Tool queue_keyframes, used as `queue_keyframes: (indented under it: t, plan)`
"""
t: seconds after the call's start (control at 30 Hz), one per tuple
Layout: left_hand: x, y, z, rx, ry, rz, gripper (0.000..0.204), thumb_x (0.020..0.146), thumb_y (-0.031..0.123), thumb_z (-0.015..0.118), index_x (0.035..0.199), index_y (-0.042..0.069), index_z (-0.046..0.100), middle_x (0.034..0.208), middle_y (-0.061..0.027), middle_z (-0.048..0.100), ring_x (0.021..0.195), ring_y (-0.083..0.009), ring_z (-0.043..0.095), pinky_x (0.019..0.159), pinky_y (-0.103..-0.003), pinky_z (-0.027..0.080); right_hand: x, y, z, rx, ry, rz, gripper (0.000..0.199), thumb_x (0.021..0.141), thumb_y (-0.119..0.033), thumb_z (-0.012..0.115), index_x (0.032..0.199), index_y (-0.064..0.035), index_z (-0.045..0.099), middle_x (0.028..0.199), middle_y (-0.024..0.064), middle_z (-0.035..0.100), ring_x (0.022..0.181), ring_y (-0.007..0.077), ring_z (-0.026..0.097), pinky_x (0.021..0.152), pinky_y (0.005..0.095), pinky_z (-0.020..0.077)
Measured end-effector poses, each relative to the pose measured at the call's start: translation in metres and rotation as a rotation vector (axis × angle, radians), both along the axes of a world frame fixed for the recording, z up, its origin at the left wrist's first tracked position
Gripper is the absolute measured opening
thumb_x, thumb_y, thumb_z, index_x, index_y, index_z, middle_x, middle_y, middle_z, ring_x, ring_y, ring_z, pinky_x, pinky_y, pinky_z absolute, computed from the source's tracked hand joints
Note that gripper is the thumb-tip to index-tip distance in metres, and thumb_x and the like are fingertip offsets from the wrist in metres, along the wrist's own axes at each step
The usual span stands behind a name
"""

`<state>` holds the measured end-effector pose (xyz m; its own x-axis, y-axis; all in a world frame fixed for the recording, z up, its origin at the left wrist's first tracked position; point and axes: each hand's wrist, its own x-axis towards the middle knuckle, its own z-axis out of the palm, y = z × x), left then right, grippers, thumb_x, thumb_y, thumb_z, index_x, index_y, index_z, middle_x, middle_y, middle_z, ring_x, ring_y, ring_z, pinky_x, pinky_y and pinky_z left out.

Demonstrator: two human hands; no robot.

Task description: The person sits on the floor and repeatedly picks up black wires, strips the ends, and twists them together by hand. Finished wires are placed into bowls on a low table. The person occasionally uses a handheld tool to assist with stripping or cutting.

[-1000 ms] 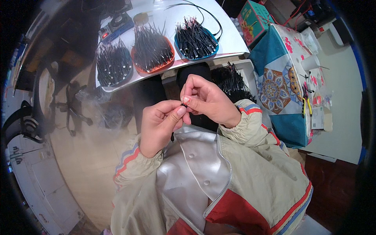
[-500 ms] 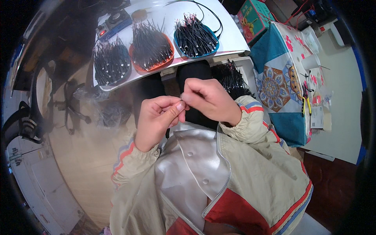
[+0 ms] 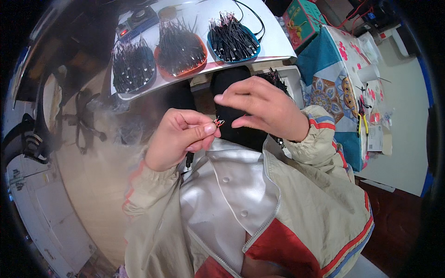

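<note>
My left hand [image 3: 183,134] is closed in a pinch over my lap and holds a short black cable. Its thin wire ends [image 3: 219,122], red and pale, stick out past the thumb tip, while its black plug [image 3: 189,160] hangs below the palm. The middle of the cable is hidden inside the fingers. To the right, my right hand [image 3: 264,109] is apart from the cable, fingers stretched and thumb spread, with nothing in it.
On the white table [image 3: 273,44] stand a blue tray [image 3: 153,76], an orange tray [image 3: 199,65] and a teal tray [image 3: 250,57], each heaped with black cables. A white bin [image 3: 294,76] with more cables sits under the edge. Yellow-handled pliers [image 3: 362,121] lie on the side table at right.
My right hand has let go and moved right and opened, uncovering the wire ends. My left hand keeps its pinch and has shifted slightly left; the plug now shows beneath it.
</note>
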<state>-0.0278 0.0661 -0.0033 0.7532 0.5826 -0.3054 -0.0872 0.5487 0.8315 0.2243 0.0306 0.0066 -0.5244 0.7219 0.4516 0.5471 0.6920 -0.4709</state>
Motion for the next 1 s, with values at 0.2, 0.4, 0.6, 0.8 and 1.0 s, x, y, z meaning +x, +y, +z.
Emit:
queue_keyframes:
  t: [0.2, 0.4, 0.6, 0.8, 1.0]
  plan:
    - [0.004, 0.001, 0.004, -0.013, 0.005, -0.046, 0.018, 0.095, 0.010, 0.065, 0.091, -0.006, 0.070, 0.066, -0.0033, 0.061, 0.052, -0.0024, 0.042, 0.046, -0.019, 0.028, -0.006, 0.002, 0.010, 0.163, 0.007, 0.142, 0.031, 0.075, -0.010, 0.074, 0.104, -0.0022, 0.069, 0.098, 0.0091, 0.064, 0.085, 0.0257, 0.063, 0.072, 0.0351, 0.0512]
    - [0.005, 0.001, 0.008, 0.056, 0.103, -0.050, 0.017, 0.095, 0.010, 0.065, 0.091, -0.005, 0.071, 0.067, -0.0026, 0.061, 0.055, -0.0029, 0.046, 0.048, -0.018, 0.030, -0.007, 0.005, 0.008, 0.202, 0.025, 0.205, 0.024, 0.075, -0.009, 0.072, 0.097, 0.0003, 0.068, 0.096, 0.0106, 0.063, 0.083, 0.0267, 0.062, 0.070, 0.0356, 0.0506]
    - [0.007, -0.004, 0.015, 0.162, 0.144, -0.063, 0.013, 0.095, 0.007, 0.065, 0.093, -0.005, 0.071, 0.071, -0.0013, 0.063, 0.063, -0.0050, 0.054, 0.053, -0.019, 0.040, -0.007, 0.006, 0.006, 0.178, 0.058, 0.255, 0.022, 0.074, -0.005, 0.071, 0.095, 0.0016, 0.067, 0.093, 0.0117, 0.062, 0.080, 0.0277, 0.062, 0.065, 0.0350, 0.0497]
    - [0.008, -0.014, 0.013, 0.622, 0.261, -0.016, 0.010, 0.090, 0.002, 0.067, 0.095, -0.006, 0.069, 0.072, -0.0073, 0.064, 0.063, -0.0129, 0.059, 0.054, -0.028, 0.045, -0.011, 0.001, 0.004, 0.099, 0.107, 0.225, 0.018, 0.073, 0.000, 0.071, 0.090, 0.0014, 0.064, 0.088, 0.0118, 0.060, 0.078, 0.0281, 0.060, 0.065, 0.0345, 0.0475]
    - [0.013, -0.028, -0.003, 1.561, 0.348, 0.150, 0.035, 0.077, -0.007, 0.067, 0.112, -0.003, 0.063, 0.075, -0.0124, 0.061, 0.061, -0.0315, 0.061, 0.054, -0.039, 0.048, -0.010, -0.003, -0.006, -0.610, 0.407, 0.111, 0.009, 0.086, -0.005, 0.069, 0.090, -0.0008, 0.063, 0.087, 0.0075, 0.062, 0.080, 0.0183, 0.059, 0.071, 0.0286, 0.0475]
